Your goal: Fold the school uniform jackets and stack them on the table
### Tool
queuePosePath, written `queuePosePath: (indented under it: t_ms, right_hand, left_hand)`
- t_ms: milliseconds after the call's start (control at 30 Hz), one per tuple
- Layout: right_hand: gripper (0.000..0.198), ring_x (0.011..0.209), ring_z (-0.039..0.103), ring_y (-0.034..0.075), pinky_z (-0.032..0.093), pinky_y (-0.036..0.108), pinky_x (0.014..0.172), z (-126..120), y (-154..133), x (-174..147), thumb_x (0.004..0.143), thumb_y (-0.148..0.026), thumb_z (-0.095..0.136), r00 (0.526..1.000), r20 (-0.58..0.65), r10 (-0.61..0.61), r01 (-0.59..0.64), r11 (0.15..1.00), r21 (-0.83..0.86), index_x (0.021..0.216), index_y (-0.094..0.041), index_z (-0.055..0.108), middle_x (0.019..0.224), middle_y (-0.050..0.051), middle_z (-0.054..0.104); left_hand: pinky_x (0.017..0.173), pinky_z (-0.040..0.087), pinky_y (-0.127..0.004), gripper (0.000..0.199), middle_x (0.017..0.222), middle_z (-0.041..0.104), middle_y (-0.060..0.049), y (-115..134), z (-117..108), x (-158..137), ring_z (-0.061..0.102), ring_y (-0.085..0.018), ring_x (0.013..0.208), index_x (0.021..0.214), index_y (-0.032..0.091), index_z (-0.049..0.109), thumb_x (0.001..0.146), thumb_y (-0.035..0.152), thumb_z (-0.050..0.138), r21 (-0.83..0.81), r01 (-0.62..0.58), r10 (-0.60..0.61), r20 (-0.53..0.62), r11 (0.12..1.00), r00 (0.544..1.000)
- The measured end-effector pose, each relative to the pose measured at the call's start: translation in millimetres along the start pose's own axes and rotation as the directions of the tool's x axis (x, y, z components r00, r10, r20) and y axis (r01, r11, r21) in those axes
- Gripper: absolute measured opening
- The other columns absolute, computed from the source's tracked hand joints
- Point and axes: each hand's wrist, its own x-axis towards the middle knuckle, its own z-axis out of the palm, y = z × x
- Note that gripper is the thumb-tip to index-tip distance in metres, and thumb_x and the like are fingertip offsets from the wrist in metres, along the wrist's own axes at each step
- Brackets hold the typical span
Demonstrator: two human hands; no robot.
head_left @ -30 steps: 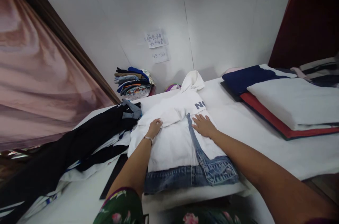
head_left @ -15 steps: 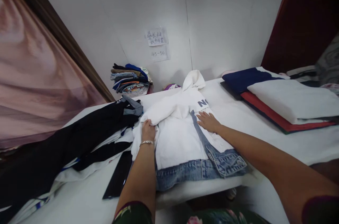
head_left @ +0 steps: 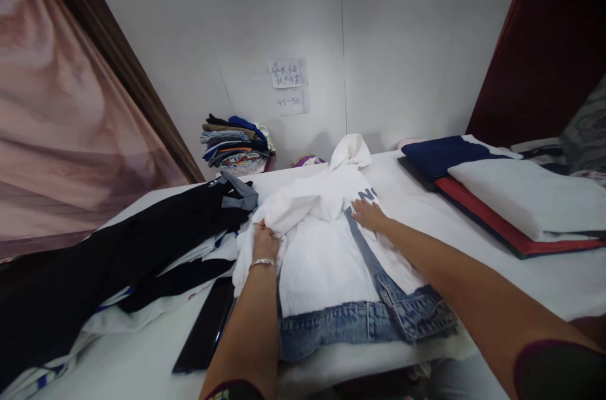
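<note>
A white hooded jacket (head_left: 312,267) with blue denim along its hem and front edge lies spread in front of me. Its hood points to the wall, and dark letters show near the right side. My left hand (head_left: 266,242), with a silver bracelet at the wrist, is closed on the white fabric at the jacket's left side, by the sleeve. On the other side, my right hand (head_left: 369,215) has its fingers bent onto the fabric just below the letters, at the top of the denim strip. Its fingertips partly cover the lettering.
Black and white clothes (head_left: 137,242) lie heaped at the left, beside a dark flat phone-like object (head_left: 206,324). A folded stack (head_left: 237,147) stands by the wall. Folded white, red and navy garments (head_left: 511,198) lie at the right. Handwritten paper signs (head_left: 288,73) hang on the wall.
My right hand has shifted up to the lettering, and its fingers are less spread. The left hand keeps its hold on the fabric. The view has tilted slightly.
</note>
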Motion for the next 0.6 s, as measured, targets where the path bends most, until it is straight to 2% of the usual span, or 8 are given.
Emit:
queuePosePath:
  t_ms: [67,167,300,433,600]
  right_hand:
    - [0.051,0.143,0.023,0.028,0.018,0.055,0.113,10,0,-3,0.096,-0.041,0.035,0.999,0.052,-0.001,0.002,1.000,-0.018,0.142,-0.021,0.041,0.153,0.010,0.033]
    - [0.053,0.145,0.019,0.027,0.014,0.053,0.115,17,2,-6,0.098,-0.043,0.028,0.997,0.080,0.000,0.003,0.999,-0.043,0.145,-0.019,0.037,0.156,0.010,0.028]
    - [0.055,0.145,0.018,0.026,0.014,0.052,0.115,16,3,-6,0.099,-0.045,0.026,0.996,0.084,0.002,0.003,0.998,-0.060,0.146,-0.019,0.035,0.156,0.010,0.027]
    - [0.053,0.145,0.017,0.026,0.014,0.052,0.115,14,3,-8,0.099,-0.044,0.025,0.997,0.078,-0.006,0.010,0.998,-0.054,0.145,-0.021,0.036,0.156,0.009,0.027]
    - [0.049,0.145,0.017,0.027,0.012,0.054,0.115,13,0,-10,0.099,-0.040,0.031,0.998,0.065,-0.016,0.016,1.000,-0.005,0.143,-0.020,0.039,0.156,0.010,0.028]
  left_hand:
    - [0.090,0.049,-0.033,0.047,0.079,0.067,0.000,2,1,-3,0.065,-0.014,0.086,0.090,0.022,0.055,0.055,-0.005,0.040,-0.005,0.001,-0.001,-0.006,1.000,1.000]
    - [0.093,0.048,-0.035,0.045,0.082,0.069,-0.001,7,7,-9,0.066,-0.014,0.086,0.091,0.022,0.057,0.058,-0.004,0.041,-0.026,-0.016,0.016,0.002,1.000,1.000]
    - [0.092,0.048,-0.034,0.032,0.092,0.071,-0.004,25,19,-21,0.066,-0.015,0.091,0.096,0.021,0.060,0.072,0.006,0.043,-0.079,-0.069,0.072,0.041,0.994,0.997]
    - [0.088,0.049,-0.027,0.019,0.089,0.070,-0.004,65,37,-31,0.065,-0.013,0.087,0.090,0.019,0.061,0.082,0.016,0.043,-0.150,-0.115,0.129,0.087,0.982,0.988]
    - [0.079,0.052,-0.026,0.012,0.075,0.067,-0.003,125,82,-51,0.063,-0.013,0.070,0.076,0.017,0.060,0.077,0.015,0.048,-0.268,-0.044,0.125,0.295,0.962,0.947]
